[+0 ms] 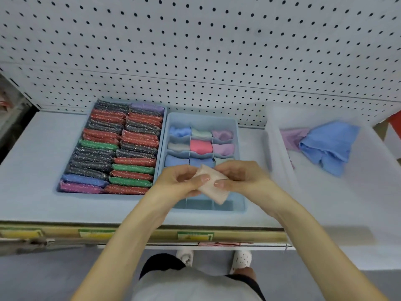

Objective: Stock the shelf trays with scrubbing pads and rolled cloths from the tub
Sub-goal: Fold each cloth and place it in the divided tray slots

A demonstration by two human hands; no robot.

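The peach cloth I hold is pale and plain. Scrubbing pads: glitter-speckled red, dark grey, green, blue, magenta, lilac. Pad tray and divided tray: light blue. Rolled cloths: blue, mint, lilac, grey, pink. Tub: white, containing one blue cloth, one lilac cloth. Pegboard: white, dark dots

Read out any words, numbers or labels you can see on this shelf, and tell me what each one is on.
Nothing here can be read with certainty.
Left tag on the shelf's front rail: yellow and green, print too blurred.
Middle tag, same rail: too blurred.
Right tag, same rail: dark marks, too blurred.
Red and white strip under the rail: too small to read.
Pale cloth: no print visible.
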